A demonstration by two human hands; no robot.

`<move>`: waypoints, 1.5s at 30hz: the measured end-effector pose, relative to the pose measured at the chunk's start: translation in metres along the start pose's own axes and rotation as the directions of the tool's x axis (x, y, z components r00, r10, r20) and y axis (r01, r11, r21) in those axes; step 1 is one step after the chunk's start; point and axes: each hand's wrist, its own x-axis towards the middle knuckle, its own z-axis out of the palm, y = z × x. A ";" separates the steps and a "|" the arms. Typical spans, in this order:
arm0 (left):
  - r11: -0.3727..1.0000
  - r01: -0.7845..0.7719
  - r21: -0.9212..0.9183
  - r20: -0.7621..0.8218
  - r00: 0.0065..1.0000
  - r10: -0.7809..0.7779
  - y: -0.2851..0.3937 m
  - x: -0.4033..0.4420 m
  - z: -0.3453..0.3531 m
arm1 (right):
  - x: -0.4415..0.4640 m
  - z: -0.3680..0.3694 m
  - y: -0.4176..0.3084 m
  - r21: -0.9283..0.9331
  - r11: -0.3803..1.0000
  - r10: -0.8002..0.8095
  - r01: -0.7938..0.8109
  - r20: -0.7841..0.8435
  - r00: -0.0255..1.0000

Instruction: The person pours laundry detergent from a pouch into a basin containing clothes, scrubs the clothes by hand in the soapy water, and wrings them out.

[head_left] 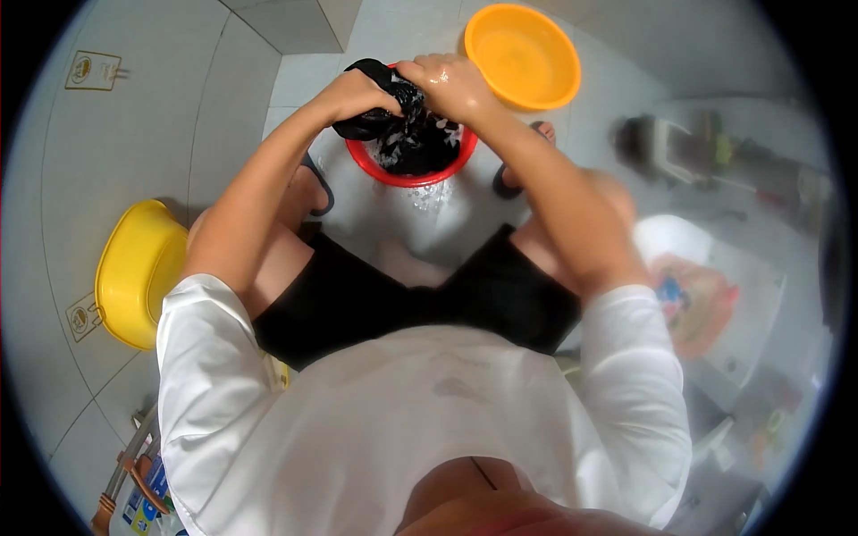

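Note:
A red basin [411, 181] stands on the floor between my feet, with soaked black cloth [416, 147] and white suds inside. Bunched black fabric rises over its far left rim, and my left hand [359, 96] is closed round it. My right hand [447, 87], wet and shiny, is closed on the same black cloth at the basin's far side. The cloth between the two hands looks twisted and foamy. What kind of garment it is cannot be made out.
An orange basin [523, 58] sits on the tiles beyond my right hand. On the left, a yellow basin [134, 277] hangs against the wall by a hook [82, 317]. Foamy water [429, 198] lies on the floor before the red basin. Blurred items, including a pinkish bag [693, 304], are at right.

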 end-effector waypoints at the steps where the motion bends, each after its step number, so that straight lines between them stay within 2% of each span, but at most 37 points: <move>1: 0.998 0.010 -0.069 0.037 0.999 -0.007 0.000 0.000 -0.001 | 0.001 -0.003 0.002 -0.030 0.999 -0.021 0.021 0.003 1.000; 2: 0.998 0.012 -0.068 0.040 0.999 -0.009 -0.003 0.002 -0.002 | 0.001 -0.005 0.004 -0.028 0.999 -0.018 0.018 0.003 1.000; 4: 0.966 0.055 -0.253 0.090 0.995 -0.033 -0.007 0.005 -0.003 | 0.005 -0.008 0.008 -0.063 0.995 -0.081 0.077 -0.061 0.995; 6: 0.957 0.068 -0.283 0.113 0.993 -0.037 0.002 -0.001 -0.007 | 0.007 -0.016 0.009 -0.081 0.993 -0.098 0.091 -0.090 0.991; 8: 0.898 0.149 -0.414 0.212 0.975 -0.063 0.006 -0.004 -0.010 | 0.012 -0.019 0.013 -0.102 0.986 -0.148 0.135 -0.129 0.981; 12: 0.818 0.163 -0.552 0.285 0.959 0.002 0.005 -0.003 -0.013 | 0.018 -0.026 0.020 -0.117 0.977 -0.197 0.176 -0.210 0.958; 15: 0.777 0.172 -0.605 0.314 0.949 0.034 0.005 -0.004 -0.014 | 0.020 -0.036 0.020 -0.166 0.969 -0.218 0.181 -0.243 0.945; 17: 0.757 0.174 -0.630 0.330 0.942 0.058 0.006 -0.004 -0.017 | 0.018 -0.044 0.017 -0.125 0.985 -0.133 0.117 -0.134 0.982; 18: 0.736 0.179 -0.653 0.348 0.934 0.082 0.006 -0.004 -0.018 | 0.019 -0.049 0.017 -0.125 0.986 -0.131 0.115 -0.134 0.982; 20: 0.716 0.186 -0.673 0.367 0.924 0.105 0.008 -0.004 -0.019 | 0.021 -0.057 0.018 -0.138 0.970 -0.224 0.200 -0.190 0.956; 23: 0.732 0.159 -0.662 0.350 0.930 0.115 0.015 -0.010 -0.022 | 0.026 -0.061 0.016 -0.099 0.975 -0.217 0.199 -0.230 0.949; 26: 0.782 0.160 -0.602 0.289 0.957 0.027 0.028 -0.017 -0.021 | 0.033 -0.070 0.014 -0.096 0.981 -0.184 0.169 -0.181 0.966; 28: 0.857 -0.005 -0.516 0.089 0.994 0.059 0.033 -0.024 -0.016 | 0.036 -0.078 0.012 -0.112 0.983 -0.164 0.148 -0.149 0.975; 30: 0.860 -0.016 -0.510 0.063 0.996 0.056 0.035 -0.025 -0.016 | 0.030 -0.080 0.014 -0.128 0.984 -0.140 0.125 -0.118 0.983; 32: 0.781 -0.049 -0.622 0.006 0.998 0.068 0.033 -0.022 -0.020 | 0.022 -0.081 0.015 0.014 0.997 0.075 -0.074 -0.067 0.995; 33: 0.748 -0.093 -0.657 -0.012 0.993 0.113 0.032 -0.019 -0.022 | 0.018 -0.085 0.011 0.014 0.998 0.067 -0.066 -0.068 0.995; 35: 0.762 -0.062 -0.644 -0.021 0.998 0.064 0.027 -0.012 -0.025 | 0.004 -0.092 0.001 0.191 0.943 0.287 -0.271 -0.060 0.956; 36: 0.777 -0.031 -0.628 -0.027 0.999 0.018 0.028 -0.009 -0.027 | -0.001 -0.091 0.004 0.189 0.945 0.282 -0.267 -0.058 0.958; 37: 0.695 -0.038 -0.718 0.034 0.995 0.090 0.026 -0.011 -0.025 | -0.008 -0.088 0.008 0.156 0.950 0.286 -0.270 -0.099 0.953; 39: 0.696 -0.059 -0.715 -0.005 0.997 0.078 0.026 -0.008 -0.009 | -0.009 -0.097 0.005 0.121 0.955 0.286 -0.270 -0.143 0.947; 40: 0.699 -0.076 -0.711 -0.044 0.997 0.063 0.026 -0.006 -0.004 | -0.010 -0.104 0.004 0.142 0.928 0.353 -0.344 -0.039 0.935; 41: 0.776 -0.083 -0.626 0.013 0.993 0.117 0.035 -0.010 -0.005 | -0.008 -0.109 0.003 0.154 0.895 0.413 -0.418 0.066 0.908; 42: 0.821 -0.061 -0.568 0.040 0.994 0.102 0.042 -0.011 -0.004 | -0.009 -0.108 0.005 0.154 0.896 0.410 -0.416 0.065 0.910; 44: 0.846 -0.222 -0.485 -0.079 0.974 0.210 0.047 -0.009 0.007 | -0.012 -0.103 0.009 0.076 0.943 0.324 -0.323 -0.004 0.946; 45: 0.853 -0.204 -0.480 -0.084 0.979 0.188 0.056 -0.014 0.008 | -0.013 -0.100 0.010 0.072 0.943 0.325 -0.324 -0.005 0.946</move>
